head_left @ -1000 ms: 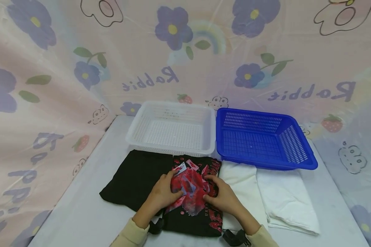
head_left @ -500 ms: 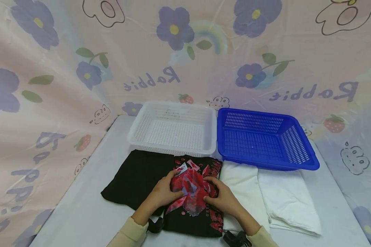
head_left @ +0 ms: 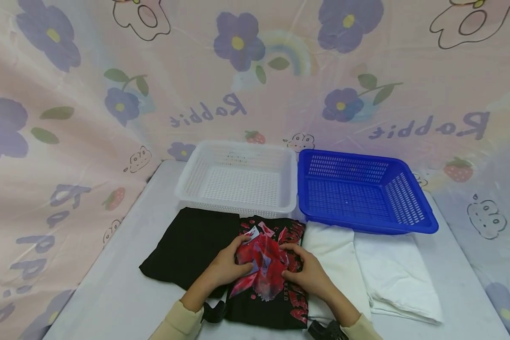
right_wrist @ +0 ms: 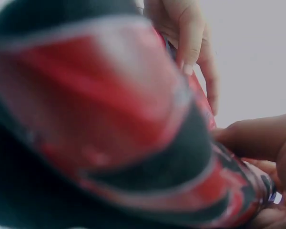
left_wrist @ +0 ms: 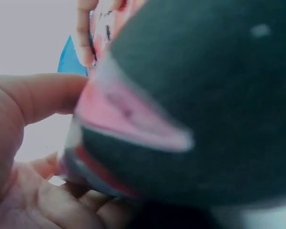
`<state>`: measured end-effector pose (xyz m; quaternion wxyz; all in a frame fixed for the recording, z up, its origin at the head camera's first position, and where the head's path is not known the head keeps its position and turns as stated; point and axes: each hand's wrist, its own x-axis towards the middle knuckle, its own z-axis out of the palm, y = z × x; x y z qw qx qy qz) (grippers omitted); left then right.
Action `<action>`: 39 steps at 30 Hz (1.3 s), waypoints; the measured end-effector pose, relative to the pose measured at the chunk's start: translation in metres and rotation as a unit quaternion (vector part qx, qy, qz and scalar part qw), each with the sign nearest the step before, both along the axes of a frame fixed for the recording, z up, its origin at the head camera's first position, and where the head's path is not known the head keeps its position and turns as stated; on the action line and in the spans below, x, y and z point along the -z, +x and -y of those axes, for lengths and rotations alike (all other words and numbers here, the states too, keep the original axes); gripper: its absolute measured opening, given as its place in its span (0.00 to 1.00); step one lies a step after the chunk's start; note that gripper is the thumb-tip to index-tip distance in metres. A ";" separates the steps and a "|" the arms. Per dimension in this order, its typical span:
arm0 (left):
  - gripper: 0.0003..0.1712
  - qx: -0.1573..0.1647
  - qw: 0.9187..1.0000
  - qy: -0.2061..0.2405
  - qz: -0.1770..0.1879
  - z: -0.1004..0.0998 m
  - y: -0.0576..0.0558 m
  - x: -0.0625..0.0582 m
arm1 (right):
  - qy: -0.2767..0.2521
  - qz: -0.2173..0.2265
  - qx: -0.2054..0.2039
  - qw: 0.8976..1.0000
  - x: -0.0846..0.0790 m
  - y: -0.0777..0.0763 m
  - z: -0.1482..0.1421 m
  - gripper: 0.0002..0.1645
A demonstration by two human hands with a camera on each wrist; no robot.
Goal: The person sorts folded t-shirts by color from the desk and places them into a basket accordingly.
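A folded black garment with a red print (head_left: 267,309) lies at the front middle of the table in the head view. My left hand (head_left: 227,264) grips its left part, and my right hand (head_left: 308,271) grips its right part. Between them the printed cloth is gathered up a little. In the left wrist view, the thumb (left_wrist: 52,95) lies against the print while other fingers curl beneath the cloth. The right wrist view has the right thumb (right_wrist: 257,136) pressed on the print, with fingers partly hidden under the fabric.
Left of the printed garment lies a plain black folded cloth (head_left: 195,245). To its right are a cream-white folded cloth (head_left: 333,259) and a white one (head_left: 397,274). Behind them stand a white basket (head_left: 238,205) and a blue basket (head_left: 361,224), both without contents, against a patterned curtain (head_left: 280,108).
Both hands keep their hold in nearly the same place. The printed cloth between them looks slightly more gathered, and the garment's front edge sits a touch lower in view.
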<state>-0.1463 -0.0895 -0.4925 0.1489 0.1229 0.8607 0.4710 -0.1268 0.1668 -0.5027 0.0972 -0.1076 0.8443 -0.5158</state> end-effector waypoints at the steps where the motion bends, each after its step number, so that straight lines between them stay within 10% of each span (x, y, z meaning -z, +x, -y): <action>1: 0.39 0.006 1.000 0.005 0.002 0.000 0.000 0.000 | -0.006 -0.001 0.000 1.000 0.000 0.000 0.000 0.37; 12: 0.35 0.025 0.995 0.094 -0.022 0.001 0.006 -0.012 | -0.012 -0.012 0.003 1.000 -0.017 0.004 -0.005 0.37; 39: 0.35 0.056 0.986 0.157 -0.012 0.005 0.027 -0.064 | 0.032 -0.090 -0.004 0.995 -0.087 0.029 -0.012 0.38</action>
